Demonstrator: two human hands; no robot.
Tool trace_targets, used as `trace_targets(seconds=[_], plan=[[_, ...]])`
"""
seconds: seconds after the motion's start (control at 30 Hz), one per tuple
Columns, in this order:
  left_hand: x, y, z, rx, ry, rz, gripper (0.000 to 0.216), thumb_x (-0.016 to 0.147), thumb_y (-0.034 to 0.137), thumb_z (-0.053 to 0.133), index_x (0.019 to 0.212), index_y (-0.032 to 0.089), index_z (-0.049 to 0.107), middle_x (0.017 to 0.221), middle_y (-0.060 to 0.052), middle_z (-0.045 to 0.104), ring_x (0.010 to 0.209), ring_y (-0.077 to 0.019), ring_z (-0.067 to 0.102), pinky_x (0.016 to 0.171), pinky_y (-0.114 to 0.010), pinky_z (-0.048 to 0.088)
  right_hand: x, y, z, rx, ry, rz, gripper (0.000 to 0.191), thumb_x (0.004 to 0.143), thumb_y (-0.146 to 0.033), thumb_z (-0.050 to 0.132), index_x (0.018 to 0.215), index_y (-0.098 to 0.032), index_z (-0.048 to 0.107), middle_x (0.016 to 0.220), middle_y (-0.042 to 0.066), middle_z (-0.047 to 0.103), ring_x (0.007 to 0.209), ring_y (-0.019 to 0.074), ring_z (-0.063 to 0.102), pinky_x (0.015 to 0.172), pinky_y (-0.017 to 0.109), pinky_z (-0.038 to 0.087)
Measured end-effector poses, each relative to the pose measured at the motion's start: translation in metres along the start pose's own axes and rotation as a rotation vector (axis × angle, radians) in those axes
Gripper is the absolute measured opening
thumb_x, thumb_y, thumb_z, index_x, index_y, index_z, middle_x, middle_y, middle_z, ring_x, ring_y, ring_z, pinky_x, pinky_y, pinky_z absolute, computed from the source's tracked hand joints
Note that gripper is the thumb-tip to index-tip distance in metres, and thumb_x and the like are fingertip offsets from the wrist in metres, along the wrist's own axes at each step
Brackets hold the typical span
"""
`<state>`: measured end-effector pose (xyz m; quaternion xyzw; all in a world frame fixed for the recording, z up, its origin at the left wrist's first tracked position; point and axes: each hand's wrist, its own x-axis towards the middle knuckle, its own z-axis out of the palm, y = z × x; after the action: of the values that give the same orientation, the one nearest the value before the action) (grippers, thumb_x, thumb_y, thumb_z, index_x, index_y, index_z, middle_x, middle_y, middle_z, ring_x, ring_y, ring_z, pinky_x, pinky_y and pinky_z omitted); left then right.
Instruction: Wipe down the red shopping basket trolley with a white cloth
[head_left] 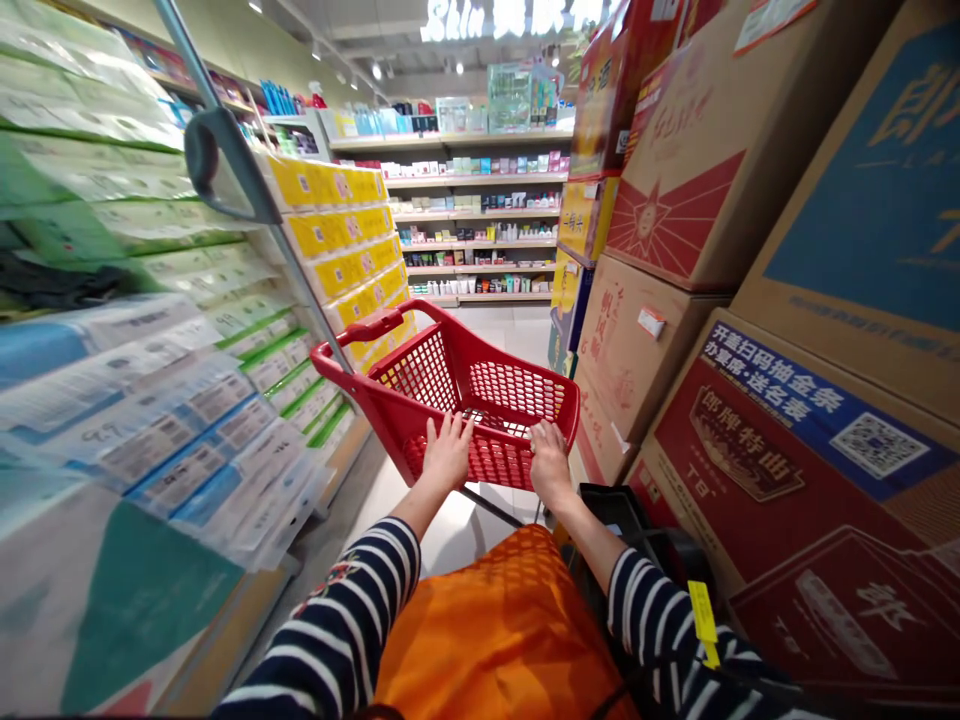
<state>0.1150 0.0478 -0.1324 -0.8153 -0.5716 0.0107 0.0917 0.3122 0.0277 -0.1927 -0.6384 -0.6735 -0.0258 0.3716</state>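
A red plastic shopping cart (517, 395) with perforated walls stands in front of me, and no goods show in its basket. My left hand (448, 452) lies against the near side of the basket, its fingers stretched out and slightly apart over the rim. Farther right on that same rim, my right hand (551, 462) has its fingers curled over the edge. Part of the cart's metal frame (491, 507) shows below the basket.
Stacked liquor cartons (787, 450) rise close on the right. Packs of tissue (187, 420) are piled on the left, beside yellow boxes (337, 225). A grey metal pole (300, 270) slants past the cart's left end. Shelves of small goods (480, 218) stand ahead.
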Motion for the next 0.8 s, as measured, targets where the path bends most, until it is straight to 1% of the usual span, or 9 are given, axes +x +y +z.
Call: trace_targets(seconds=[0.07,0.13,0.2,0.27,0.37,0.47,0.57,0.7,0.8], plan=[[-0.001,0.007,0.000,0.000,0.012,0.000,0.061,0.078,0.018,0.036,0.138,0.015,0.028,0.145,-0.014,0.028,0.134,-0.0310,0.019,0.106,-0.058,0.011,0.005,-0.011,0.007,0.004,-0.002,-0.046,0.049,0.075,-0.001,0.034,0.118,-0.012,0.055,0.129,0.014,0.046,0.127,0.0266,0.029,0.104,0.047,0.026],[-0.001,0.008,-0.001,-0.004,0.025,0.027,0.060,0.079,0.019,0.036,0.138,0.016,0.029,0.145,-0.013,0.030,0.134,-0.0301,0.021,0.106,-0.057,0.011,0.010,-0.022,0.013,-0.007,-0.025,-0.123,0.048,0.077,-0.001,0.033,0.118,-0.012,0.055,0.130,0.014,0.046,0.127,0.0261,0.029,0.105,0.046,0.025],[0.000,0.002,-0.002,-0.012,0.030,0.012,0.059,0.079,0.019,0.035,0.138,0.015,0.029,0.145,-0.012,0.029,0.134,-0.0287,0.020,0.107,-0.057,0.010,0.012,-0.025,0.015,-0.027,-0.053,-0.191,0.049,0.077,-0.001,0.033,0.120,-0.012,0.053,0.131,0.014,0.045,0.128,0.0256,0.029,0.105,0.046,0.025],[0.000,-0.008,-0.002,-0.017,0.024,-0.037,0.060,0.078,0.017,0.033,0.138,0.014,0.028,0.146,-0.012,0.026,0.135,-0.0271,0.017,0.107,-0.058,0.009,0.010,-0.018,0.011,-0.050,-0.068,-0.222,0.051,0.076,0.000,0.033,0.122,-0.013,0.051,0.132,0.013,0.044,0.128,0.0250,0.028,0.104,0.045,0.026],[-0.002,-0.018,-0.001,-0.016,0.012,-0.065,0.063,0.077,0.014,0.032,0.140,0.014,0.024,0.148,-0.010,0.021,0.137,-0.0252,0.012,0.107,-0.058,0.008,0.000,0.005,-0.001,-0.093,-0.033,-0.184,0.052,0.075,0.000,0.033,0.122,-0.014,0.051,0.134,0.012,0.043,0.128,0.0250,0.028,0.103,0.045,0.028],[-0.003,-0.017,0.000,-0.017,0.006,-0.074,0.063,0.078,0.014,0.031,0.140,0.014,0.022,0.149,-0.009,0.018,0.137,-0.0254,0.010,0.107,-0.058,0.008,-0.010,0.019,-0.008,-0.120,0.055,-0.110,0.052,0.074,0.000,0.033,0.122,-0.012,0.051,0.134,0.013,0.041,0.129,0.0256,0.026,0.104,0.046,0.027],[-0.004,-0.012,-0.001,-0.018,0.002,-0.095,0.062,0.078,0.014,0.031,0.140,0.014,0.023,0.149,-0.010,0.019,0.137,-0.0258,0.010,0.107,-0.057,0.010,-0.013,0.013,-0.002,-0.118,0.100,-0.083,0.052,0.074,0.000,0.033,0.121,-0.012,0.052,0.132,0.013,0.042,0.128,0.0256,0.027,0.104,0.046,0.027],[-0.006,-0.009,-0.006,-0.012,0.010,-0.080,0.061,0.078,0.014,0.031,0.139,0.013,0.026,0.147,-0.012,0.025,0.136,-0.0262,0.016,0.106,-0.057,0.013,-0.007,-0.001,0.012,-0.108,0.076,-0.127,0.048,0.076,-0.001,0.034,0.118,-0.013,0.055,0.128,0.013,0.046,0.126,0.0258,0.030,0.103,0.046,0.027],[-0.006,-0.012,-0.009,-0.018,0.000,-0.066,0.061,0.078,0.017,0.035,0.138,0.015,0.028,0.146,-0.012,0.028,0.135,-0.0269,0.019,0.105,-0.057,0.015,-0.001,0.005,0.017,-0.097,0.066,-0.186,0.048,0.077,-0.002,0.034,0.116,-0.016,0.057,0.126,0.011,0.049,0.124,0.0244,0.032,0.102,0.044,0.029]])
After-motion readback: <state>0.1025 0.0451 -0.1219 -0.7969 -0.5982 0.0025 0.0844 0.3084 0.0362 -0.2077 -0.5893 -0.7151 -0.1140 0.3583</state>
